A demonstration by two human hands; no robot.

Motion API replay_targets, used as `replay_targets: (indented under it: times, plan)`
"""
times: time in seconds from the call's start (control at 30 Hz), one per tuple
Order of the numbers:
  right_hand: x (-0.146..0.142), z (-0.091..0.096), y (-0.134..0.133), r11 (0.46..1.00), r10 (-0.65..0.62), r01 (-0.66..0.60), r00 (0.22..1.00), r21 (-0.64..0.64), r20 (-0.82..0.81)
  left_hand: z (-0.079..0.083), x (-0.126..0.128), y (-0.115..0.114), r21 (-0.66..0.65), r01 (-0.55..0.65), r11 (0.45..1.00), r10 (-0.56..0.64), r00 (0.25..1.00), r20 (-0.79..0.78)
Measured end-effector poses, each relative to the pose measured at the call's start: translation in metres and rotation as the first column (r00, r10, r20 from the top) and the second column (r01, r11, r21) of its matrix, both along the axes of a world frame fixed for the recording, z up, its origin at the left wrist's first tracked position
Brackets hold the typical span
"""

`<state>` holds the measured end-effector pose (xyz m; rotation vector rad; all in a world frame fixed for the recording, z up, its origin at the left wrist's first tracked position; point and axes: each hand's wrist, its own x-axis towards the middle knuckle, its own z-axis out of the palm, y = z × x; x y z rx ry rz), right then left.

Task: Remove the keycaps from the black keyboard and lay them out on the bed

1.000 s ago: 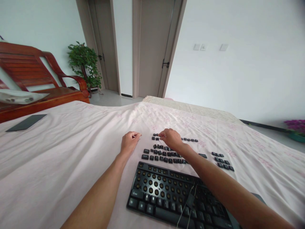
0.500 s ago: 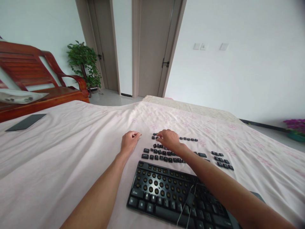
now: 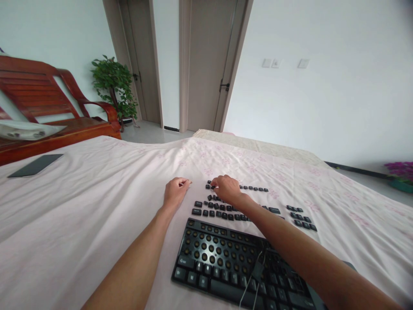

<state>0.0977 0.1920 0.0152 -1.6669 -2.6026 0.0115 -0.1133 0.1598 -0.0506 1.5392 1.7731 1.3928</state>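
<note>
A black keyboard (image 3: 232,288) lies in front of me, its upper rows stripped of caps and showing round domes, while the lower rows keep theirs. Beyond it, loose black keycaps (image 3: 222,207) are laid in rows on the cloth. My right hand (image 3: 227,189) is over the farthest rows, its fingertips closed at a small keycap (image 3: 213,187) on the cloth. My left hand (image 3: 176,189) rests on the cloth to the left of the rows, fingers curled and pressed together; what is in them, if anything, is too small to make out. A wire keycap puller (image 3: 257,271) lies across the keyboard.
The pink-flowered cloth (image 3: 129,193) is wrinkled. More loose keycaps (image 3: 300,216) sit in a block at right. A dark flat panel (image 3: 35,165) lies far left. Beyond are a wooden bench (image 3: 41,90), a potted plant (image 3: 112,86) and two doors.
My right hand has shifted very slightly left, uncovering a little more of the far row at its right. My left hand stays where it was.
</note>
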Motion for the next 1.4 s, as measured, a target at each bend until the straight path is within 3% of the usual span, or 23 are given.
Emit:
replay_targets:
  times: [0.6,0.77,1.2,1.3,1.4]
  plan:
    - [0.002,0.004,-0.003,0.999,0.015,-0.013,0.998,0.038,-0.055,0.006,0.002,-0.004,-0.022,-0.003,1.000,0.003,1.000,0.023]
    - [0.006,0.013,-0.015,0.995,0.102,-0.098,0.986,0.035,-0.132,0.005,0.002,-0.004,-0.012,-0.007,1.000,0.007,1.000,0.025]
    - [-0.008,0.017,-0.025,0.959,0.283,-0.284,0.957,-0.002,0.064,0.005,0.002,-0.002,-0.009,-0.012,1.000,0.012,1.000,0.013]
    - [-0.002,0.013,-0.021,0.970,0.240,-0.240,0.971,0.028,-0.011,0.004,0.002,-0.002,-0.007,-0.006,1.000,0.006,1.000,0.017]
    - [0.010,0.011,-0.011,0.997,0.081,-0.077,0.982,0.029,-0.169,0.002,0.002,-0.002,-0.009,-0.002,1.000,0.002,1.000,0.025]
